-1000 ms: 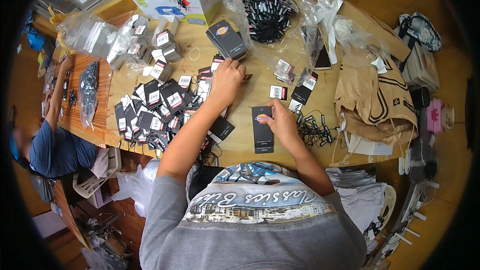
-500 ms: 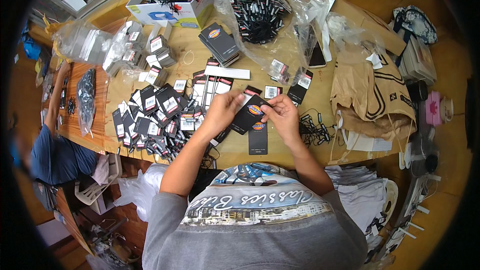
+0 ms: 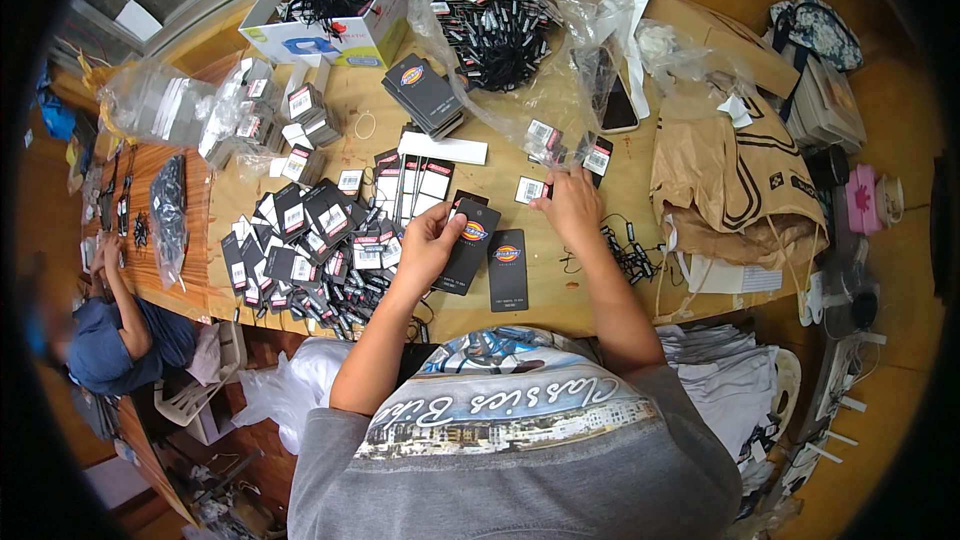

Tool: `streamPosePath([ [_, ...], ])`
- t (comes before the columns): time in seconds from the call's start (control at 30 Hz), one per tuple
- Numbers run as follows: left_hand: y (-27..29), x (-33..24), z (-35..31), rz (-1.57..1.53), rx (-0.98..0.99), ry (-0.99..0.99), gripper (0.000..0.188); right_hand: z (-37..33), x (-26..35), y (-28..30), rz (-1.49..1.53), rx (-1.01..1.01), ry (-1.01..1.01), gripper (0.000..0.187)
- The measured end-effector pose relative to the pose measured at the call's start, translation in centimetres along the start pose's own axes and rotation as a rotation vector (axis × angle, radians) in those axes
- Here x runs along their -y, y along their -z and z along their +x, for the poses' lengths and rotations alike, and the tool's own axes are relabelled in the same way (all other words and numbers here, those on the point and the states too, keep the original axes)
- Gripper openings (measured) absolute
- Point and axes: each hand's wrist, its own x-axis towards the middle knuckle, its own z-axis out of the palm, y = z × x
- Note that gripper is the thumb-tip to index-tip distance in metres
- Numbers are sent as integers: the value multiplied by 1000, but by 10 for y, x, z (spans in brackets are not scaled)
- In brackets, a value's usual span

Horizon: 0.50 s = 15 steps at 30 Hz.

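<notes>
My left hand [image 3: 430,243] pinches a few overlapping black hang tags [image 3: 474,245] with thumb and fingers, just above the table. Beside them a single black hang tag [image 3: 508,275] lies flat, its oval emblem at the top. My right hand [image 3: 572,208] reaches farther out, thumb and fingers apart, its thumb by the edge of a small white barcode card [image 3: 531,190]. Its fingertips partly cover a black tag with a barcode label [image 3: 598,156]. Left of my left hand spreads a heap of corded barcode tags [image 3: 310,240]. A white strip [image 3: 445,148] lies across several tags.
Behind are a stack of black tags [image 3: 424,100], a carton of black cords [image 3: 330,35] and a plastic bag of tags [image 3: 500,35]. A phone [image 3: 620,105] and tan garment [image 3: 735,165] lie right. Another person [image 3: 125,330] works at the left.
My right hand has let go of the black tags and moved forward to the barcode card. My left hand keeps the tags and has come slightly nearer and left.
</notes>
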Motion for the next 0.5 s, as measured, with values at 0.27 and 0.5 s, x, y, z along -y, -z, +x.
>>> streamPosePath([
  [0.27,-1,20,6,103,-84,-160,19,-4,-7,-11,850,72,49,21],
  [0.5,-13,16,-1,-22,-30,-50,21,-43,26,10,916,159,154,24],
])
